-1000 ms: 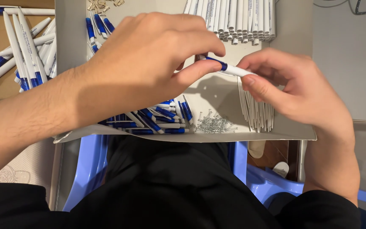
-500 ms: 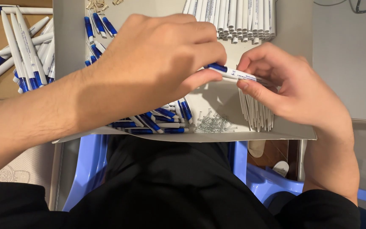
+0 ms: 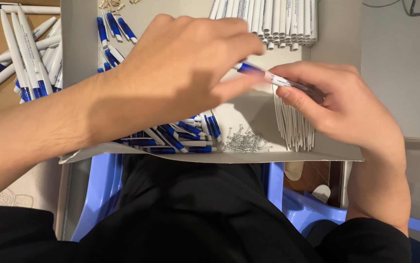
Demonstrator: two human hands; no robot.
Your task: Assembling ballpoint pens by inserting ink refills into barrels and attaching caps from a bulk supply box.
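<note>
Head view showed both hands gripping one pen above a grey tray. Left hand pinched its blue end between thumb and fingers; right hand was closed around the white barrel. Below lay blue pen parts, small springs and thin refills; white barrels were stacked at the far edge.

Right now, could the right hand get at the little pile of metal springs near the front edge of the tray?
Probably yes. The right hand holds one end of a pen just above and right of the springs. Only the thin white refills lie beside them, nothing covers them, but the hand is occupied.
</note>
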